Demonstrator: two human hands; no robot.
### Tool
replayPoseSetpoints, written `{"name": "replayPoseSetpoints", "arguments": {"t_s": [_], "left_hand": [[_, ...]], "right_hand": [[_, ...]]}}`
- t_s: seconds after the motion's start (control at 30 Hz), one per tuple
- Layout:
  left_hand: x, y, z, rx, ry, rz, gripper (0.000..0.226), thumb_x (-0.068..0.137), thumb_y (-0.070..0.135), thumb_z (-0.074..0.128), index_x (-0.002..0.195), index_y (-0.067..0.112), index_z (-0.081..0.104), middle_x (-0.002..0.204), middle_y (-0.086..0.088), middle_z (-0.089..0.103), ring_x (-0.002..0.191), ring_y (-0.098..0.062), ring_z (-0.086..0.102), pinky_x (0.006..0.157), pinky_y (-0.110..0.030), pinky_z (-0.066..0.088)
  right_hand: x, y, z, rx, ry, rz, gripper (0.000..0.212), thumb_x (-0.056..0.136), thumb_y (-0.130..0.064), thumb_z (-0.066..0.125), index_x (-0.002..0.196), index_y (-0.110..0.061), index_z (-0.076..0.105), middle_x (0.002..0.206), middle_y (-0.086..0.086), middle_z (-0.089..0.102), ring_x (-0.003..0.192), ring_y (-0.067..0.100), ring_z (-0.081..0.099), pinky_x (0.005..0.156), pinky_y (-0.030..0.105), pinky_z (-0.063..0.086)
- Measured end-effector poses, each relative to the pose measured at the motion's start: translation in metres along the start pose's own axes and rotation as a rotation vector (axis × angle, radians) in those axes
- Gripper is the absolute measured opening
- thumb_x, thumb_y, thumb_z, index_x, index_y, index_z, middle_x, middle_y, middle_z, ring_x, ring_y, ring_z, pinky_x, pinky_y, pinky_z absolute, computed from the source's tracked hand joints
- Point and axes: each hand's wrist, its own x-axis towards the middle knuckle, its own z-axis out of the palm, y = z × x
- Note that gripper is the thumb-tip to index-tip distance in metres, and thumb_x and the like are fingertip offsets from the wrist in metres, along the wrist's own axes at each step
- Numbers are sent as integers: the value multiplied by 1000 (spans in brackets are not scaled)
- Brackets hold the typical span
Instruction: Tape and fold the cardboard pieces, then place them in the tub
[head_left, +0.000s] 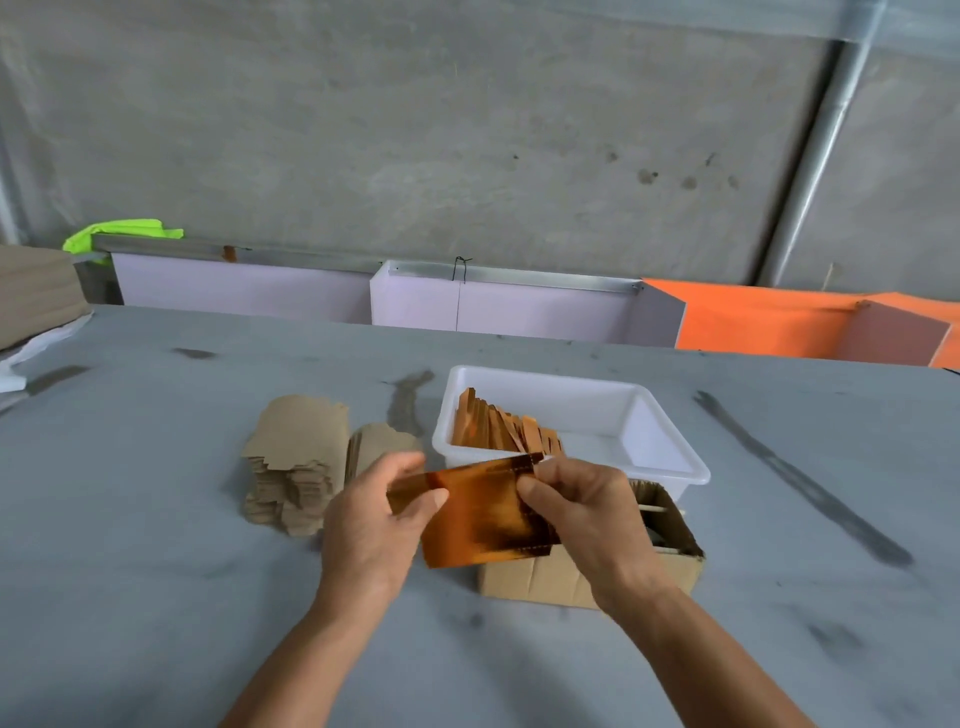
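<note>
1. Grey concrete wall behind; a grey, smudged counter (156, 519) carries everything.
2. At left, a stack of flat brown die-cut cardboard blanks (296, 462) lies on the counter.
3. The left hand (374, 514) pinches the left edge of a glossy orange-copper cardboard piece (478, 514), thumb on top, held above the counter in front of the tub.
4. The right hand (582, 514) pinches the piece's upper right edge with curled fingers.
5. Behind the hands, a white rectangular plastic tub (644, 415) holds a row of folded orange-copper pieces (498, 428) leaning in its left part.
6. Just in front of the tub sits an open brown cardboard box (670, 545); its contents are unclear.
</note>
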Motion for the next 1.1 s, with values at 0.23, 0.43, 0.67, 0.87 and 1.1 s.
{"name": "replayPoseSetpoints", "arguments": {"t_s": [0.23, 0.43, 0.67, 0.87, 1.1], "left_hand": [[-31, 12, 25, -77, -178, 117, 26, 77, 8, 74, 66, 31, 68, 67, 16, 68, 69, 0, 62, 61, -9, 45], [-55, 15, 40, 209, 18, 734, 8, 74, 13, 71, 66, 14, 72, 72, 6, 63, 71, -17, 57, 79, -33, 40], [-94, -20, 47, 509, -87, 1042, 27, 84, 5, 49, 66, 15, 67, 65, 2, 55, 75, -15, 49, 96, -43, 38], [-104, -27, 44, 549, -277, 1033, 26, 83, 13, 51, 61, 19, 64, 63, 4, 53, 67, -15, 53, 94, -41, 39], [-103, -23, 43, 336, -471, 635, 7, 62, 26, 76, 61, 21, 72, 64, 7, 62, 70, -6, 48, 76, -30, 36]], "right_hand": [[-40, 18, -49, -25, 58, 39, 9, 85, -5, 66, 81, -13, 67, 76, 10, 70, 79, 28, 68, 75, 38, 58], [-66, 28, -83, -430, 192, -382, 25, 75, 1, 73, 74, -22, 66, 70, -14, 64, 69, 3, 58, 64, 7, 42], [-105, 65, -91, -1038, -45, -687, 18, 83, -6, 57, 70, -17, 65, 71, -4, 62, 60, 16, 56, 61, 23, 40], [-120, 72, -87, -1069, -212, -587, 13, 73, -18, 69, 61, -19, 65, 69, -5, 63, 59, 17, 60, 57, 24, 48], [-127, 74, -77, -808, -148, -224, 6, 74, -7, 73, 73, -12, 72, 76, 2, 65, 74, 25, 59, 65, 42, 51]]}}
